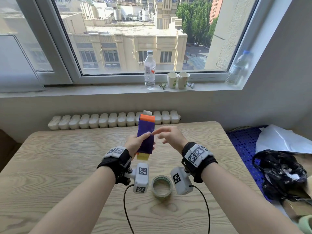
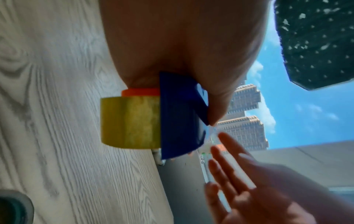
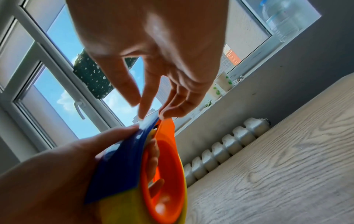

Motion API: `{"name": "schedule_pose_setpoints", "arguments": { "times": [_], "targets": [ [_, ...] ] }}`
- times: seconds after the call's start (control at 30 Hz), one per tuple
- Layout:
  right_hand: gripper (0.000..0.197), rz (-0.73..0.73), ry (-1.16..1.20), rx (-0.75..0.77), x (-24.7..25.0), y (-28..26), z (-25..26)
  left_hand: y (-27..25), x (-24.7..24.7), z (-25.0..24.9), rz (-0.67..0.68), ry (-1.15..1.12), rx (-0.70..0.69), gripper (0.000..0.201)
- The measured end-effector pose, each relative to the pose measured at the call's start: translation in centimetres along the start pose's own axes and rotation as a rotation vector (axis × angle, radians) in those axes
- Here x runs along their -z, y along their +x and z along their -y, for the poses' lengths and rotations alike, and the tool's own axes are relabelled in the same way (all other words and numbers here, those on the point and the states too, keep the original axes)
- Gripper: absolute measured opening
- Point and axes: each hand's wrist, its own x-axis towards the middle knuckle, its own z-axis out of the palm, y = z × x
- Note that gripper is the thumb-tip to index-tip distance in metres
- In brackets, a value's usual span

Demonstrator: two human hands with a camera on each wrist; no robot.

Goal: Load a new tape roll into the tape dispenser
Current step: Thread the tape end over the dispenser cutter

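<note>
Dispenser (image 1: 146, 135) sits gripped in left hand (image 1: 135, 143), yellow roll (image 2: 131, 122) apparently already seated below those fingers. Right hand (image 1: 170, 136), fingers loose and empty, hovers beside; threading probably remains. Spool (image 1: 162, 186) lies on table (image 1: 59, 157).

A tape dispenser (image 1: 146, 136), held by the left hand (image 1: 135, 144) above the desk (image 1: 59, 166), sits left of the right hand (image 1: 170, 136); a tape roll (image 1: 162, 186) lies nearer, between both wrists.

Glossy blue and orange plastic tape dispenser (image 1: 146, 137), shiny yellowish tape roll (image 2: 131, 122), matt wood-grain table (image 1: 50, 166)
</note>
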Motion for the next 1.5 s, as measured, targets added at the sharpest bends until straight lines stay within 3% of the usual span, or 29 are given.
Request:
{"name": "schedule_pose_setpoints", "arguments": {
  "times": [0.07, 0.13, 0.27, 0.43, 0.53, 0.6, 0.73, 1.13, 1.5],
  "targets": [
    [0.018, -0.155, 0.007, 0.022, 0.7, 0.6, 0.1, -0.4, 0.0, -0.2, 0.040, 0.090, -0.026, 0.020],
    [0.025, -0.244, 0.023, 0.026, 1.5, 1.4, 0.2, -0.6, 0.2, -0.3, 0.068, 0.197, -0.048, 0.018],
    [0.047, -0.218, 0.076, -0.043, 2.7, 2.3, 1.2, -1.0, 0.7, -0.6, 0.127, 0.377, -0.057, 0.013],
    [0.005, -0.165, 0.213, -0.032, 3.5, 2.2, 1.6, -1.8, 0.6, -1.1, 0.200, 0.460, -0.055, 0.018],
    [0.014, -0.203, 0.164, 0.006, 3.9, 2.3, 1.2, -2.1, 0.7, -1.3, 0.227, 0.449, -0.056, 0.031],
    [0.007, -0.232, 0.141, -0.003, 4.2, 2.5, 0.8, -2.2, 0.9, -1.4, 0.264, 0.446, -0.055, 0.030],
    [0.019, -0.272, 0.135, -0.019, 4.6, 2.7, 0.5, -2.5, 1.4, -1.8, 0.289, 0.476, -0.052, 0.023],
    [0.012, -0.250, 0.016, 0.078, 4.0, 1.8, 0.6, -2.0, 1.7, -2.2, 0.182, 0.657, -0.078, 0.026],
    [0.010, -0.283, -0.241, 0.249, 2.7, 1.2, 0.4, -1.7, 1.3, -2.2, 0.075, 0.753, -0.096, 0.028]
  ]
}}
